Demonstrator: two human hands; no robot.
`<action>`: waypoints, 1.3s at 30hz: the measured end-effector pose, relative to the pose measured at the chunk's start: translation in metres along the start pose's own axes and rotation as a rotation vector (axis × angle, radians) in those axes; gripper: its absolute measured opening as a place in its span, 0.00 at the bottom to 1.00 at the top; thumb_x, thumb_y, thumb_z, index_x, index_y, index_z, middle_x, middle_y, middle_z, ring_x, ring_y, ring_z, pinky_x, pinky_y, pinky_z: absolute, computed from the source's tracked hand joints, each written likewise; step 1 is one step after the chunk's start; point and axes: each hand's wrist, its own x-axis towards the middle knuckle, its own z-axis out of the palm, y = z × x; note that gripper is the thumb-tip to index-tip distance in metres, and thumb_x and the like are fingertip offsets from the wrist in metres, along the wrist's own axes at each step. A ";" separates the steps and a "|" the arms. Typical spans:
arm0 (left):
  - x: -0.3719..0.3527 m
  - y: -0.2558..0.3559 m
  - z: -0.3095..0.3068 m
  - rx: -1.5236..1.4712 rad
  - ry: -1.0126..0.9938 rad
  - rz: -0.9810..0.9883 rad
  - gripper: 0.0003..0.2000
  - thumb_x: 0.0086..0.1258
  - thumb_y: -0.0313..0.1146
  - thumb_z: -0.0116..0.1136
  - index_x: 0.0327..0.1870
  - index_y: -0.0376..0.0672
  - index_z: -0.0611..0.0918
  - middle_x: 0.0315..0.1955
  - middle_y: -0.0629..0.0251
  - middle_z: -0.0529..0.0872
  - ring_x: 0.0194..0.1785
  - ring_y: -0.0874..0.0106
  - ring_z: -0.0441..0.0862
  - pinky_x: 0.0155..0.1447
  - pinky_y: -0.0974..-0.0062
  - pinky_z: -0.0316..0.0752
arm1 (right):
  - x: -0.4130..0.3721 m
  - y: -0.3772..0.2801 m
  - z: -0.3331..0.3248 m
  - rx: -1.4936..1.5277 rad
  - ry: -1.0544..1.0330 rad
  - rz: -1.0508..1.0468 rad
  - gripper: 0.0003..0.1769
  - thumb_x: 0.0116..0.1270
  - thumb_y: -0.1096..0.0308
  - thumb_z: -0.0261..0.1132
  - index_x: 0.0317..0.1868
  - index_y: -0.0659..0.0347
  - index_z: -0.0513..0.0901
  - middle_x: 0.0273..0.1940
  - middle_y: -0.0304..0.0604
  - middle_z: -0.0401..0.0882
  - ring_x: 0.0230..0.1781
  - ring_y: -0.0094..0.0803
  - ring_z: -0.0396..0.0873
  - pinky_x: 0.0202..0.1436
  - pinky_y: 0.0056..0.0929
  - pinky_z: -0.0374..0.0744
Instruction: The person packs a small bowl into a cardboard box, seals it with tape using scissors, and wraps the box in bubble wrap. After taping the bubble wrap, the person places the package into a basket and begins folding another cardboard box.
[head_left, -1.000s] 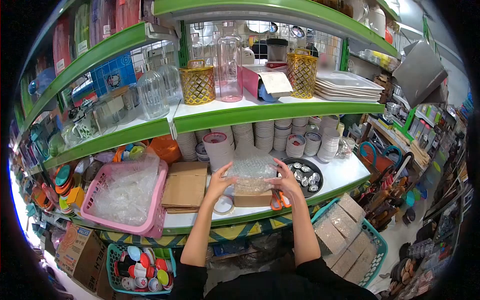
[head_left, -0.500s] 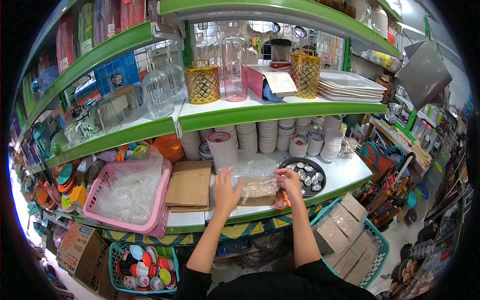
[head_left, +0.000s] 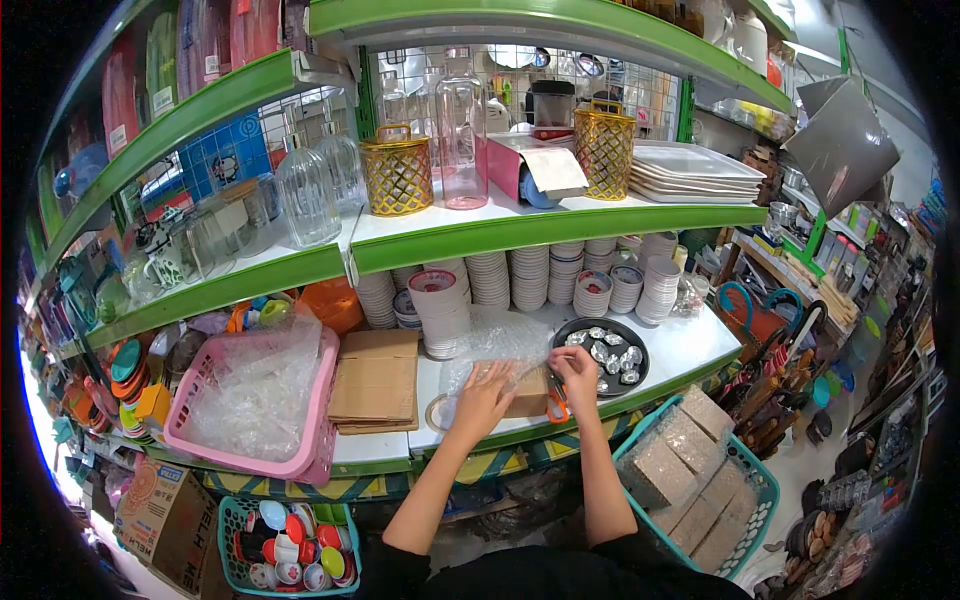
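Note:
On the white counter lies a clear bubble wrap sheet (head_left: 500, 335), partly over a small brown cardboard box (head_left: 528, 395). My left hand (head_left: 485, 397) rests flat on the wrap at the box's left end, fingers spread. Close to the black round tray (head_left: 625, 377), which bears several shiny silver pieces, my right hand (head_left: 573, 372) has its fingers drawn together beside the sheet's right edge; what they hold is too small to make out. Orange-handled scissors (head_left: 557, 408) lie just below my right hand. A roll of tape (head_left: 436, 412) sits left of my left hand.
Flat cardboard pieces (head_left: 375, 380) and a pink basket (head_left: 320, 400) of clear wrap stand left. Stacked white bowls (head_left: 488, 280) line the back under a green-edged shelf (head_left: 560, 235) with glassware. Below are a teal basket (head_left: 765, 500) of wrapped boxes and another (head_left: 228, 545) of colourful items.
The wrap around the box now lies spread out behind and over it. My left hand has moved right and down onto it, uncovering the tape roll. My right hand has shifted slightly down.

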 end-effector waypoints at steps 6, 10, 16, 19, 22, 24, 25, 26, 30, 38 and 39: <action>0.000 -0.030 0.021 -0.437 0.021 -0.291 0.20 0.75 0.40 0.40 0.58 0.38 0.78 0.60 0.48 0.75 0.68 0.53 0.66 0.76 0.63 0.50 | -0.016 0.007 -0.007 -0.298 -0.172 -0.050 0.13 0.67 0.71 0.62 0.50 0.63 0.79 0.53 0.45 0.78 0.54 0.32 0.77 0.57 0.29 0.74; 0.001 -0.042 0.031 -0.976 0.094 -0.395 0.23 0.78 0.41 0.36 0.58 0.34 0.78 0.60 0.53 0.77 0.66 0.61 0.70 0.73 0.70 0.55 | -0.027 -0.017 0.001 -0.610 -0.353 -0.151 0.35 0.51 0.59 0.76 0.60 0.57 0.77 0.69 0.54 0.61 0.69 0.47 0.63 0.68 0.39 0.65; 0.004 -0.032 0.015 -1.335 0.115 -0.563 0.24 0.78 0.42 0.36 0.62 0.30 0.73 0.61 0.56 0.77 0.64 0.68 0.73 0.69 0.73 0.61 | -0.032 -0.011 0.003 -0.764 -0.404 -0.155 0.42 0.42 0.60 0.81 0.61 0.50 0.77 0.70 0.55 0.59 0.68 0.48 0.64 0.68 0.39 0.67; 0.003 -0.037 0.018 -1.414 0.166 -0.584 0.24 0.78 0.41 0.36 0.63 0.30 0.72 0.60 0.55 0.77 0.64 0.67 0.73 0.69 0.72 0.62 | -0.029 -0.006 0.000 -0.735 -0.377 -0.161 0.41 0.39 0.62 0.82 0.59 0.48 0.78 0.68 0.55 0.61 0.66 0.46 0.67 0.67 0.39 0.69; 0.000 -0.036 0.010 -1.454 0.240 -0.619 0.24 0.77 0.41 0.37 0.61 0.29 0.73 0.59 0.55 0.77 0.63 0.67 0.73 0.69 0.72 0.61 | -0.030 -0.011 0.004 -0.652 -0.366 -0.099 0.42 0.37 0.61 0.82 0.58 0.48 0.78 0.69 0.55 0.57 0.67 0.52 0.63 0.64 0.42 0.71; -0.003 -0.039 0.005 -1.464 0.274 -0.670 0.23 0.77 0.41 0.37 0.60 0.30 0.74 0.59 0.55 0.78 0.63 0.66 0.73 0.70 0.72 0.61 | -0.036 -0.012 0.012 -0.662 -0.346 -0.185 0.40 0.38 0.61 0.82 0.57 0.49 0.78 0.68 0.54 0.58 0.66 0.52 0.65 0.64 0.42 0.71; -0.003 -0.044 0.006 -1.507 0.291 -0.674 0.23 0.77 0.41 0.37 0.60 0.31 0.74 0.59 0.55 0.78 0.63 0.66 0.73 0.70 0.70 0.61 | -0.038 -0.012 0.016 -0.670 -0.323 -0.271 0.39 0.39 0.60 0.82 0.56 0.49 0.79 0.66 0.53 0.59 0.64 0.52 0.66 0.63 0.42 0.71; -0.005 -0.049 0.007 -1.549 0.308 -0.677 0.22 0.77 0.41 0.37 0.60 0.31 0.74 0.59 0.54 0.78 0.63 0.65 0.73 0.70 0.69 0.61 | -0.039 -0.011 0.018 -0.669 -0.324 -0.270 0.39 0.39 0.60 0.82 0.56 0.49 0.79 0.66 0.53 0.59 0.64 0.52 0.66 0.63 0.42 0.71; -0.005 -0.047 0.001 -1.629 0.296 -0.693 0.22 0.77 0.40 0.37 0.60 0.32 0.73 0.59 0.54 0.78 0.64 0.65 0.73 0.70 0.68 0.61 | -0.040 -0.008 0.018 -0.675 -0.318 -0.259 0.38 0.41 0.59 0.81 0.56 0.47 0.78 0.65 0.53 0.59 0.65 0.54 0.63 0.65 0.45 0.68; -0.008 -0.045 0.008 -1.626 0.505 -0.652 0.23 0.77 0.42 0.36 0.61 0.32 0.73 0.57 0.54 0.79 0.61 0.62 0.75 0.69 0.69 0.62 | -0.048 -0.012 0.012 -0.685 -0.290 -0.213 0.37 0.40 0.60 0.81 0.56 0.46 0.78 0.65 0.54 0.59 0.64 0.56 0.61 0.66 0.48 0.65; -0.011 -0.047 0.012 -1.626 0.503 -0.652 0.23 0.77 0.42 0.36 0.61 0.32 0.73 0.57 0.54 0.79 0.61 0.62 0.75 0.69 0.69 0.62 | -0.051 -0.018 0.013 -0.730 -0.224 -0.200 0.37 0.40 0.61 0.81 0.55 0.47 0.78 0.65 0.55 0.59 0.63 0.56 0.61 0.65 0.48 0.65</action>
